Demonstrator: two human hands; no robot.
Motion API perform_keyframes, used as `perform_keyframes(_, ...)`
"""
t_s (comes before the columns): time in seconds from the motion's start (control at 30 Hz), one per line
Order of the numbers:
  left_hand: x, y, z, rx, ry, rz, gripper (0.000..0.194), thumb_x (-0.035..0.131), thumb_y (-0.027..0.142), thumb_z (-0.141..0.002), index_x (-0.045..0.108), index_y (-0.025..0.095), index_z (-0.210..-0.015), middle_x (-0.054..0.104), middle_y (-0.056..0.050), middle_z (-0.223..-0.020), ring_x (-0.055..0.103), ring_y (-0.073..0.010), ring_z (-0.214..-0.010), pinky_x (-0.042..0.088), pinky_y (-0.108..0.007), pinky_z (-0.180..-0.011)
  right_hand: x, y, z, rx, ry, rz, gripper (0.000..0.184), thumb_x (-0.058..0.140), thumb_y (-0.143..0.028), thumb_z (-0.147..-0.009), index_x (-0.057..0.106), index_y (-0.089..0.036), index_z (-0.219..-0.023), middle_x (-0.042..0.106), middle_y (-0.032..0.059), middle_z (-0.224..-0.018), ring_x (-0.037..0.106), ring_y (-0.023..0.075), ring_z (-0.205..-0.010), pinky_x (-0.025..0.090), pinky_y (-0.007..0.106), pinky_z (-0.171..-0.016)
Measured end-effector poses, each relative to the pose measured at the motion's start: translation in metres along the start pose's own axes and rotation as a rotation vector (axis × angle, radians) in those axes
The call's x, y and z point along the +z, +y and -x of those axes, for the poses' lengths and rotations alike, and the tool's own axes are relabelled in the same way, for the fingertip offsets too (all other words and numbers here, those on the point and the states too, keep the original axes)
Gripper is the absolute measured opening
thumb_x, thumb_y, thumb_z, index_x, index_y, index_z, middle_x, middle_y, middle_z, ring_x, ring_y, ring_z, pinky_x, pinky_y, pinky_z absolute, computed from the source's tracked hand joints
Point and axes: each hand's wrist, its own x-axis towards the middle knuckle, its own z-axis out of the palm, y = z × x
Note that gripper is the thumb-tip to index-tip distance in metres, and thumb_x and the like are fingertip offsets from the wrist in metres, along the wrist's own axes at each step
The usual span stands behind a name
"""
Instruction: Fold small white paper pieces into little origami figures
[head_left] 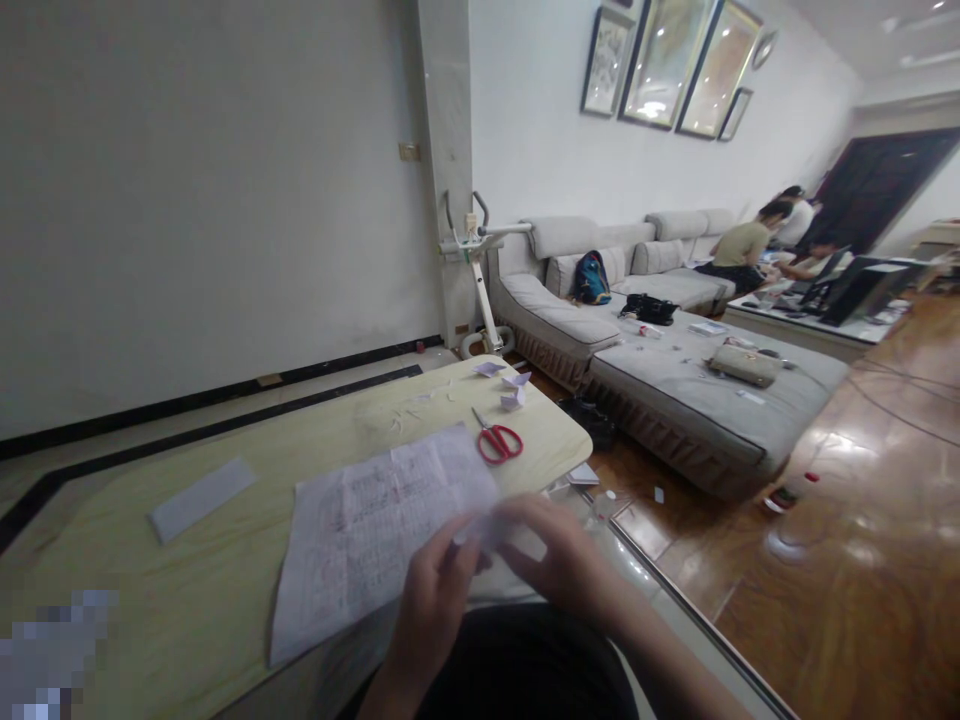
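Over the table's near edge, my left hand (pixel 442 572) pinches a small piece of pale paper (pixel 480 528). From the other side my right hand (pixel 559 548) has its fingers closed on the same piece; blur and the fingers hide much of its shape. Just beyond my hands lies a large printed sheet (pixel 375 520) with fold creases. Red-handled scissors (pixel 500 443) rest past its far right corner, blades pointing away. Small folded paper shapes (pixel 514 398) sit near the far end, with thin paper scraps (pixel 405 415) to their left.
The yellowish table (pixel 225 590) also carries a folded paper strip (pixel 202 500) on the left. A grey sofa (pixel 697 390) with bags stands to the right. Several people (pixel 742 245) sit farther back. A bottle (pixel 604 505) stands close to the table's right side.
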Motion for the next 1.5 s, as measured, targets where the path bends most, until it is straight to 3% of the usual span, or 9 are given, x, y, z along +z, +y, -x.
perform_keyframes(0.2,0.001,0.011,0.005,0.008,0.016,0.008,0.034,0.055,0.036,-0.088,0.071,0.013,-0.107,0.076,-0.007,-0.082,0.072,-0.0213,-0.071,0.058,-0.030,-0.068,0.000,-0.002,0.002,0.016,0.006,-0.015,0.024,0.066,-0.012,-0.085,0.064,-0.021,-0.107,0.072,0.0059,-0.096,0.068,0.0185,-0.087,0.054,0.029,-0.078)
perform_keyframes(0.37,-0.003,0.012,0.006,0.032,-0.034,-0.134,0.036,0.054,0.033,-0.089,0.069,0.014,-0.116,0.076,-0.007,-0.082,0.073,-0.0218,-0.074,0.058,-0.030,-0.070,-0.001,-0.003,0.004,0.074,0.031,-0.021,0.024,0.067,-0.016,-0.084,0.065,-0.019,-0.107,0.074,0.0075,-0.092,0.070,0.0190,-0.080,0.056,0.028,-0.072)
perform_keyframes(0.53,-0.003,0.012,0.009,0.038,0.002,-0.157,0.039,0.052,0.035,-0.091,0.065,0.015,-0.121,0.076,-0.006,-0.080,0.073,-0.0213,-0.074,0.058,-0.031,-0.072,-0.002,-0.005,0.006,0.112,0.020,-0.028,0.022,0.066,-0.017,-0.084,0.065,-0.019,-0.106,0.074,0.0068,-0.088,0.070,0.0191,-0.078,0.057,0.028,-0.070)
perform_keyframes(0.67,-0.003,0.014,0.009,0.025,-0.025,-0.094,0.035,0.050,0.035,-0.092,0.065,0.016,-0.117,0.077,-0.007,-0.088,0.073,-0.0212,-0.076,0.059,-0.031,-0.072,0.000,-0.006,0.009,0.061,0.066,0.011,0.036,0.067,-0.014,-0.083,0.060,-0.020,-0.117,0.071,0.0069,-0.093,0.068,0.0190,-0.081,0.057,0.030,-0.074)
perform_keyframes(0.83,-0.005,0.011,0.007,0.016,-0.067,-0.062,0.035,0.050,0.035,-0.092,0.065,0.016,-0.118,0.075,-0.009,-0.104,0.073,-0.0214,-0.082,0.059,-0.030,-0.074,-0.001,-0.010,0.006,-0.061,0.006,-0.037,0.039,0.064,-0.008,-0.084,0.058,-0.024,-0.119,0.065,0.0100,-0.115,0.065,0.0211,-0.104,0.055,0.034,-0.088)
perform_keyframes(1.2,-0.006,0.010,0.005,0.008,-0.089,-0.086,0.035,0.044,0.030,-0.094,0.066,0.015,-0.117,0.074,-0.009,-0.106,0.070,-0.0215,-0.091,0.058,-0.030,-0.080,-0.002,-0.009,0.006,-0.106,-0.044,0.047,0.020,0.059,-0.010,-0.090,0.067,-0.023,-0.103,0.065,0.0087,-0.110,0.067,0.0183,-0.096,0.055,0.029,-0.082)
perform_keyframes(1.33,-0.009,0.009,0.003,0.019,-0.041,-0.171,0.037,0.043,0.031,-0.094,0.068,0.014,-0.114,0.075,-0.010,-0.100,0.070,-0.0224,-0.088,0.057,-0.032,-0.080,-0.001,-0.010,0.006,-0.119,-0.034,0.138,0.021,0.056,-0.011,-0.092,0.068,-0.023,-0.105,0.067,0.0091,-0.106,0.068,0.0186,-0.093,0.056,0.028,-0.079)
perform_keyframes(1.5,-0.011,0.007,-0.002,0.051,-0.069,-0.249,0.036,0.042,0.026,-0.092,0.072,0.014,-0.111,0.076,-0.010,-0.102,0.070,-0.0236,-0.088,0.056,-0.034,-0.079,0.002,-0.010,0.005,-0.141,-0.018,0.212,0.022,0.057,-0.012,-0.092,0.069,-0.024,-0.106,0.070,0.0085,-0.104,0.069,0.0181,-0.088,0.056,0.026,-0.074)
